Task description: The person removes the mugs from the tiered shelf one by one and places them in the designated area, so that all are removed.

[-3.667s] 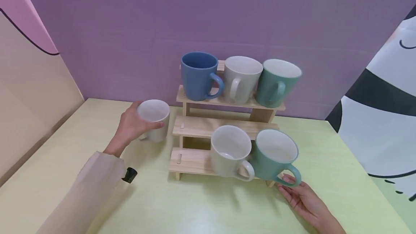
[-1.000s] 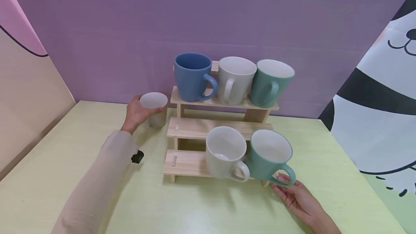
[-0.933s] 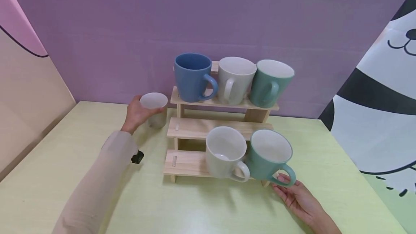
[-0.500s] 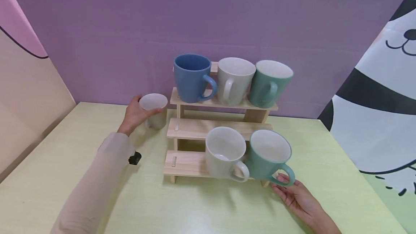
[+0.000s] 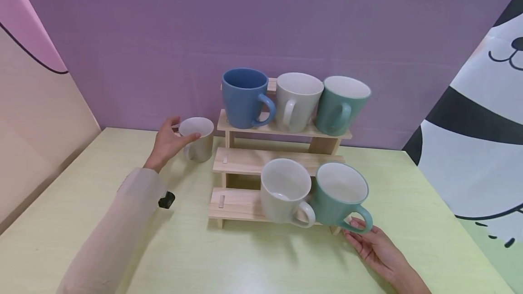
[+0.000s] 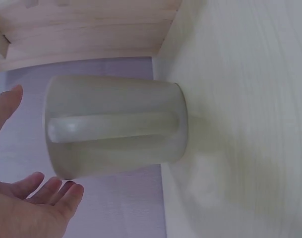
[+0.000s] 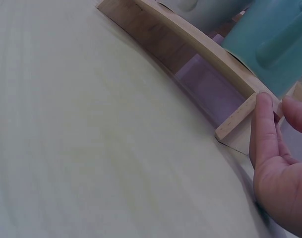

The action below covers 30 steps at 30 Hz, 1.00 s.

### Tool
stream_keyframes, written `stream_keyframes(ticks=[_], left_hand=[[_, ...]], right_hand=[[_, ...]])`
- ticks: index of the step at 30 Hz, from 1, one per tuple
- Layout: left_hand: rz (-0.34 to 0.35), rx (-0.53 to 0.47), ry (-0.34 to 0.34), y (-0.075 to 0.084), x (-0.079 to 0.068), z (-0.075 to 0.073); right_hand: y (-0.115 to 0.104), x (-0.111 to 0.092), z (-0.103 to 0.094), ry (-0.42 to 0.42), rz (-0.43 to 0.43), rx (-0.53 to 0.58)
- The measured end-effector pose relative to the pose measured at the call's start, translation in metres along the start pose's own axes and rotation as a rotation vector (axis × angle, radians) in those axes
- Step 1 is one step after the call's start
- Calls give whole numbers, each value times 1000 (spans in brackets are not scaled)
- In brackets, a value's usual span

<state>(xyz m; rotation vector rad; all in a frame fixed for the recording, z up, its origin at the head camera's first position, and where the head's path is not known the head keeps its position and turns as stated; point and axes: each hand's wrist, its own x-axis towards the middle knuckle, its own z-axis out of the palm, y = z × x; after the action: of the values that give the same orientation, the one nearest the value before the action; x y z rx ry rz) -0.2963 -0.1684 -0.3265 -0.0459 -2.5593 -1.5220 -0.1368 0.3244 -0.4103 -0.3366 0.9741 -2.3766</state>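
Note:
A white mug (image 5: 201,146) stands upright on the table, left of a three-tier wooden stand (image 5: 234,203), its handle towards me. My left hand (image 5: 165,144) is spread beside it, thumb apart from the wall and fingertips close by the rim; the left wrist view shows the mug's handle (image 6: 111,126) between thumb and fingers. At the stand's lower right corner, my right hand (image 5: 382,253) pinches the end of the bottom shelf (image 7: 247,82) between thumb and fingers. Directly above that hand is the handle of a teal mug (image 5: 337,208).
A blue mug (image 5: 243,103), a white mug (image 5: 296,105) and a teal mug (image 5: 341,108) line the top shelf. Another white mug (image 5: 282,198) shares the bottom shelf with the teal one. Behind the table rises a purple wall (image 5: 163,49).
The left hand has carried the white mug back towards the wall beside the stand. Within the last half second its fingers have loosened and parted from the mug. The right hand has stayed put.

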Motion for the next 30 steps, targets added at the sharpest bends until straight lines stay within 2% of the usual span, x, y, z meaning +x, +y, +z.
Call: stream_keyframes(ticks=[7,17,26,30], left_hand=[[27,-5,-10,5,-8,-5],[84,-23,-8,10,-26,-11],[107,-19,-10,15,-36,-16],[117,-31,-13,20,-42,-17]], right_hand=[[2,0,-2,-42,-14,17],[-1,1,2,6,1,-15],[0,0,-3,-35,1,20],[0,0,-2,-25,1,19]])
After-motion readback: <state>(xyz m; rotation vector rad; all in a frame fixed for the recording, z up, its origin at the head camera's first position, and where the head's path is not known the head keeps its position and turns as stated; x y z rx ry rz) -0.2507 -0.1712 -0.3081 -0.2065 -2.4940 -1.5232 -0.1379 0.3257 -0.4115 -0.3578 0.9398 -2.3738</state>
